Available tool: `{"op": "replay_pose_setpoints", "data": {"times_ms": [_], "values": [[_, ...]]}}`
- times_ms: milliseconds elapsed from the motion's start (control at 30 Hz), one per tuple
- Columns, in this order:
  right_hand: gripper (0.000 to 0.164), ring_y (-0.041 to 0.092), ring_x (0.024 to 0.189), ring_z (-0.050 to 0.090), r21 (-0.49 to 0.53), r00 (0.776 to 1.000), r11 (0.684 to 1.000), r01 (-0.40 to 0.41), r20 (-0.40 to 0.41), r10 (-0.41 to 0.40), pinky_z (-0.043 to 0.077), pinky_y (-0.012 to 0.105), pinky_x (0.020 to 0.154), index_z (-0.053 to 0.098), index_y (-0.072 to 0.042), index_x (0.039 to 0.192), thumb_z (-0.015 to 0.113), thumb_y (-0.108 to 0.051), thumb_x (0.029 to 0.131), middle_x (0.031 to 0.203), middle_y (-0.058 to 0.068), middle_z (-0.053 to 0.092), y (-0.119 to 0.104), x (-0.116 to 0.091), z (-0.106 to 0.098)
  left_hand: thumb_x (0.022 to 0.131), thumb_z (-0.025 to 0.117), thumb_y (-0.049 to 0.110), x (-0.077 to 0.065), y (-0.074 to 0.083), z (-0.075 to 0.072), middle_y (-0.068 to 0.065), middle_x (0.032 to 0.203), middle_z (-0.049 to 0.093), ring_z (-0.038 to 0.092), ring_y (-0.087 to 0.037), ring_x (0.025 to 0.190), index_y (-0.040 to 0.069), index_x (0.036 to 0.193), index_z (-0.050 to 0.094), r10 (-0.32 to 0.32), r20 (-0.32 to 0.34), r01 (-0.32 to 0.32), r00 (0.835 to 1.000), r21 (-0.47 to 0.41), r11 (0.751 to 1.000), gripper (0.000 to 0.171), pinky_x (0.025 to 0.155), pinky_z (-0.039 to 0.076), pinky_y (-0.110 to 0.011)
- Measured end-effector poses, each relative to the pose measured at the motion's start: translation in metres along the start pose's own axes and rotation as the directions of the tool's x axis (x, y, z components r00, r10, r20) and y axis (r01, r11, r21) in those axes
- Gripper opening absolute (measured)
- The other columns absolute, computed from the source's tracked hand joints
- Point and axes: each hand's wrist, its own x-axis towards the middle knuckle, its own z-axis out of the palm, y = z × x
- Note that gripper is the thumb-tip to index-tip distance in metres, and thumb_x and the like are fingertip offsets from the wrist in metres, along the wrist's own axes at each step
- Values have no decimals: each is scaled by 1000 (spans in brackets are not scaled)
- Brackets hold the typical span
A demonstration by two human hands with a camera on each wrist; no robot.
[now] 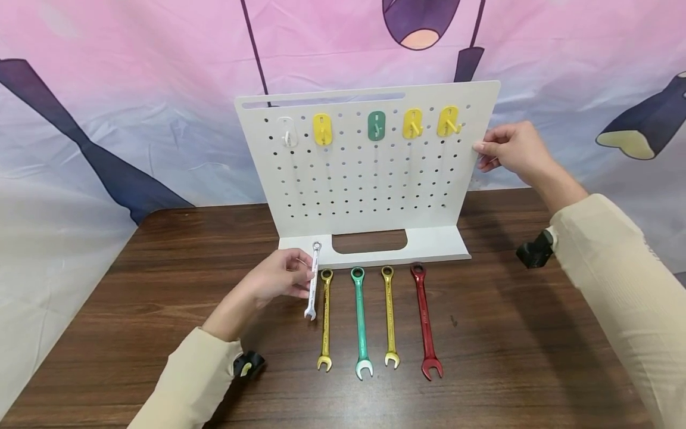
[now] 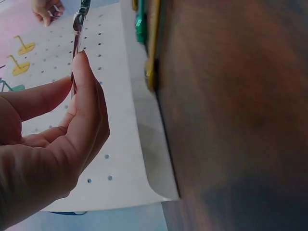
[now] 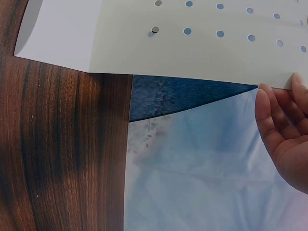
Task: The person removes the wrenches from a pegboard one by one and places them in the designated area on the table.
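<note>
Between thumb and fingers, my left hand pinches a silver combination wrench, ring end up, in front of the pegboard's left base. In the left wrist view, the wrench rises past the fingertips. My right hand pinches the right edge of the white pegboard; in the right wrist view, thumb and fingers sit on either side of that edge. Along the board's upper part are a white hook, yellow hooks, and a green hook, with no tools hanging on them.
On the brown wooden table, a yellow wrench, a green wrench, another yellow wrench and a red wrench lie in a row before the board. A patterned cloth hangs behind.
</note>
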Motion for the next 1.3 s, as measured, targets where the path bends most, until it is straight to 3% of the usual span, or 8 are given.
{"op": "replay_pose_setpoints", "data": {"times_ms": [667, 1300], "values": [[12, 12, 53, 61, 4, 1000, 1000, 21, -6, -21, 57, 26, 54, 64, 3, 81, 61, -7, 87, 62, 3, 62, -1, 1, 1, 86, 45, -11, -22, -22, -10, -10, 74, 50, 55, -16, 65, -12, 96, 44, -77, 53, 73, 996, 76, 994, 11, 61, 57, -30], [19, 12, 55, 61, -22, 1000, 1000, 13, -10, -13, 56, 26, 54, 61, 8, 85, 62, -11, 87, 62, 3, 62, 1, -1, 1, 85, 46, -14, -14, -28, -6, -12, 74, 51, 55, -16, 61, -15, 95, 43, -138, -6, 137, 990, 141, 980, 10, 58, 58, -31]]}}
